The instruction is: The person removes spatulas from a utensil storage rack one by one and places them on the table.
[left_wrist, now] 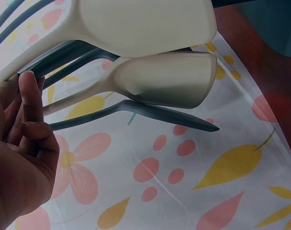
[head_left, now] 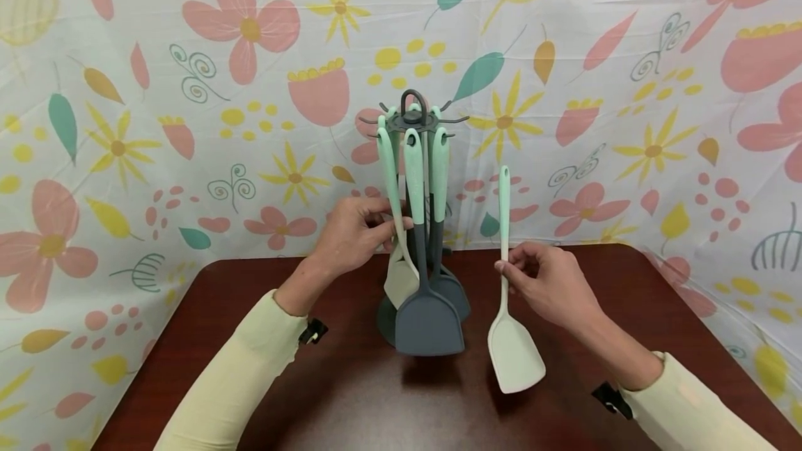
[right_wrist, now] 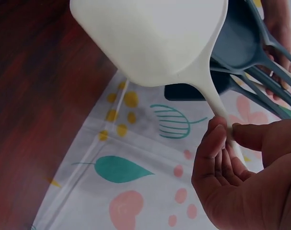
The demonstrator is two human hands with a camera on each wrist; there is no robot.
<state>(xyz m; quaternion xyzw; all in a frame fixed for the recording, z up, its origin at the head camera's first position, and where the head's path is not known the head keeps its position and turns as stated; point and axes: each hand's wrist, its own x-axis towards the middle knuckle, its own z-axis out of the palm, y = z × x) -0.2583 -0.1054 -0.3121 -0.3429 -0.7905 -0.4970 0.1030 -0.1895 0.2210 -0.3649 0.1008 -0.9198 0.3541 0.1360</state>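
Observation:
My right hand (head_left: 554,284) pinches the shaft of a cream spatula (head_left: 515,357) with a mint-green handle, held upright with its blade down, to the right of a utensil stand (head_left: 413,117). In the right wrist view, thumb and fingertips meet on the shaft just above the spatula blade (right_wrist: 155,38). At the stand's left side, my left hand (head_left: 351,235) holds the shaft of a hanging cream turner (head_left: 401,284), thumb in front and fingers behind. A dark grey turner (head_left: 429,322) hangs at the front. In the left wrist view, another cream utensil (left_wrist: 169,79) hangs close by.
The stand has a loop on top and several radiating hooks, some carrying mint-handled utensils. Its round base (head_left: 386,322) rests on a dark brown wooden table (head_left: 301,381). Behind the table hangs a flower-printed cloth (head_left: 250,124).

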